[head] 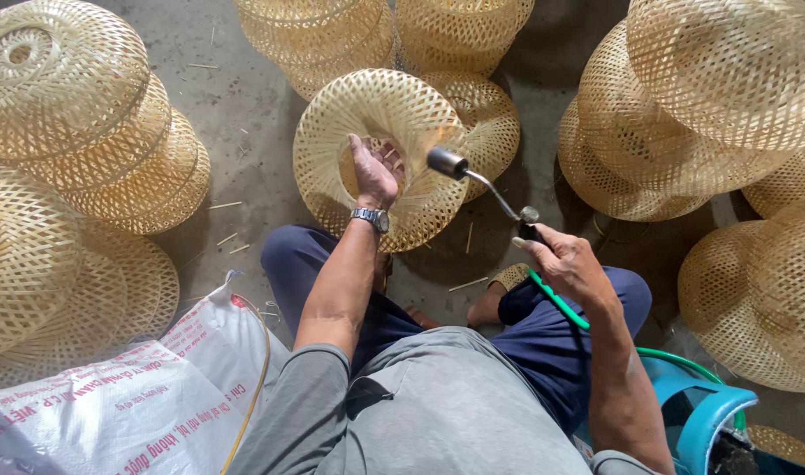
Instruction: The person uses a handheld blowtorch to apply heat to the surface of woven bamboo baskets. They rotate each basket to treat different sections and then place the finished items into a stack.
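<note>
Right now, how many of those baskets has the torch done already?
I cannot tell finished from waiting: the stacks of woven shades all look alike. In hand: the left hand holds one woven shade, and the right hand aims the torch at it.

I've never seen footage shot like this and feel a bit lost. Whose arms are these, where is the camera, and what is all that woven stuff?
The single picture comes from a camera worn on a person's head, looking down, so the two arms are that person's own. They sit above a concrete floor. The left hand, with a wristwatch, reaches into the opening of a round woven bamboo shade and holds it up. The right hand grips a gas torch with a metal nozzle aimed at the shade; a green hose runs back from it. More woven shades are stacked all around. A white printed sack lies at lower left, a blue plastic stool at lower right.
</note>
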